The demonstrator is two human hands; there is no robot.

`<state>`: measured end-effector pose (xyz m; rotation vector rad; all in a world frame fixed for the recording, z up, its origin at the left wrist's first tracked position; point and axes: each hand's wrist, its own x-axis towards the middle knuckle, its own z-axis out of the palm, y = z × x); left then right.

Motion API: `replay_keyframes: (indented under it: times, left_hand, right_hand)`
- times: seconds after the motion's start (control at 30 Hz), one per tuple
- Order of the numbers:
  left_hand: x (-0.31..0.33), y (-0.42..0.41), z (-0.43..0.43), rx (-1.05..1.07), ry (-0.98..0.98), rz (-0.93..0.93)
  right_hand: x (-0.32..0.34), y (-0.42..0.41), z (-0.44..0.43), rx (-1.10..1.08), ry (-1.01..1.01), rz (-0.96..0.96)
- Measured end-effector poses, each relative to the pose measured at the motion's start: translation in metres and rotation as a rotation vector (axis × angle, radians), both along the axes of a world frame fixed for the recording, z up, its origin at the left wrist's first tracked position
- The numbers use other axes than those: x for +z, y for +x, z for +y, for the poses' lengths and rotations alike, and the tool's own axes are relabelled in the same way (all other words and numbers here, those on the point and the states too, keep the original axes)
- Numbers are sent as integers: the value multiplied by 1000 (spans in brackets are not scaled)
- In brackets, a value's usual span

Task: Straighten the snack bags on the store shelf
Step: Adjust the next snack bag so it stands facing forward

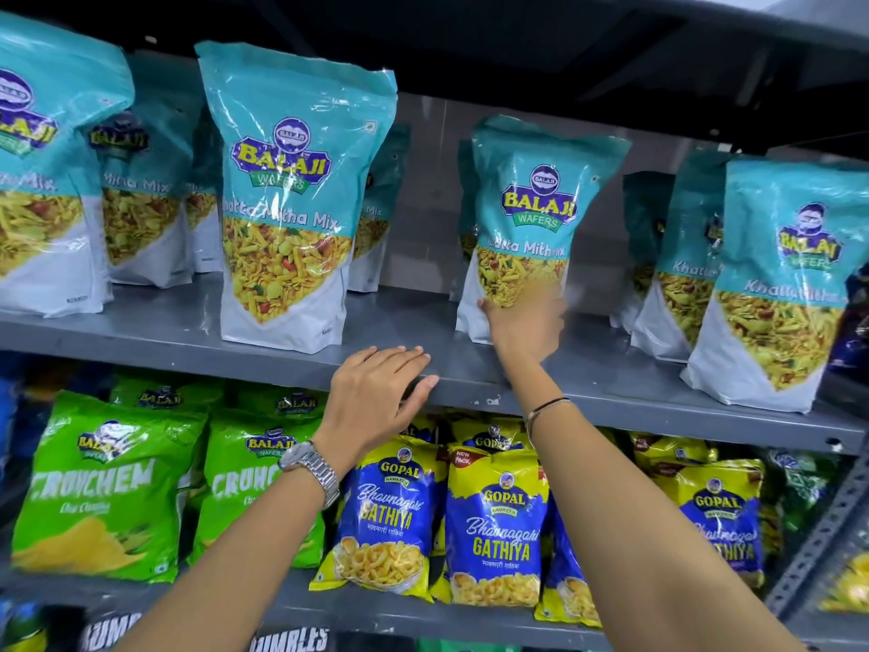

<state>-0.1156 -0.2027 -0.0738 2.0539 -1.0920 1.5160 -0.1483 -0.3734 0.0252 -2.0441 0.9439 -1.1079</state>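
Observation:
Teal Balaji Khatta Mitha Mix bags stand in rows on the grey upper shelf [404, 364]. My right hand [524, 324] grips the lower front of one teal bag [536, 200] right of centre; that bag stands upright, set back from the shelf's edge, and the hand is blurred. Left of it another teal bag [287, 195] stands alone near the front edge, leaning slightly. My left hand [376, 397], with a metal watch on its wrist, rests flat on the shelf's front lip with fingers together, holding nothing.
More teal bags stand at far left [42, 181] and far right [780, 284]. The lower shelf holds green Crunchem bags [108, 487] and blue-yellow Gopal Gathiya bags [493, 524]. A perforated metal upright [818, 538] runs at the right.

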Motion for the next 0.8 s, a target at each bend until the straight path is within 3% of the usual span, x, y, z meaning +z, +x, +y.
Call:
replay_keyframes:
  times: [0.4,0.8]
  left_hand:
    - [4,-4,11,18,54,117]
    - [4,-3,11,2,41,86]
  right_hand:
    - [-4,-41,23,-42,-15,-22]
    - [-5,-64,39,-70,-50,-2]
